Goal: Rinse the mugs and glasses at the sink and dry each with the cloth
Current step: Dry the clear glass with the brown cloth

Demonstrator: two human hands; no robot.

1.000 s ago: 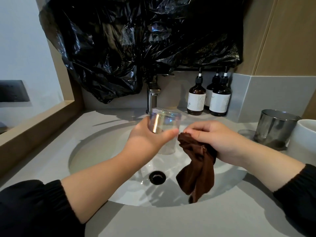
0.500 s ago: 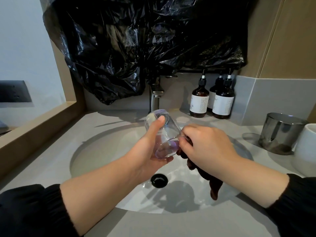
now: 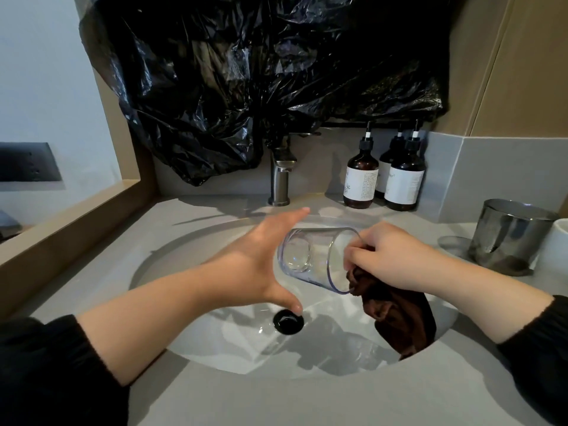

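**Clerk:** Item in hand?

**Me:** One clear glass [image 3: 316, 256], tipped on its side over the sink [image 3: 307, 358]. Its base is toward my left hand [image 3: 261, 265] and its mouth toward my right hand [image 3: 396, 256]. I see no water running from the tap [image 3: 281, 179].

**Clerk:** Left hand, condition?

**Me:** Spread wide, fingers straight, thumb pointing down toward the drain [image 3: 288, 321]. The palm sits at the glass's base. I cannot tell whether it presses there or hangs just off it.

**Clerk:** Right hand?

**Me:** Fingers curled, pinching the brown cloth [image 3: 399, 321] at the rim of the glass. The rest of the cloth hangs loose below my wrist into the sink.

**Clerk:** Step?

**Me:** Drying, by my reckoning. The rinse of this piece looks done. The cloth is at the mouth and not visibly inside.

**Clerk:** Next move, requirements?

**Me:** Probably a wad of cloth pushed in toward the base, with the glass turned against it. That calls for a firmer left-hand hold round the wall. A likely wet glass steadied by a flat palm could slip into the sink.

**Clerk:** Other stock?

**Me:** On the counter [image 3: 307, 401] to the right are a metal cup [image 3: 507, 235] and a white mug [image 3: 556, 247] at the frame edge, both well apart from my hands. Pump bottles [image 3: 361, 179] stand by the back wall. I cannot tell whether the mug has been washed.
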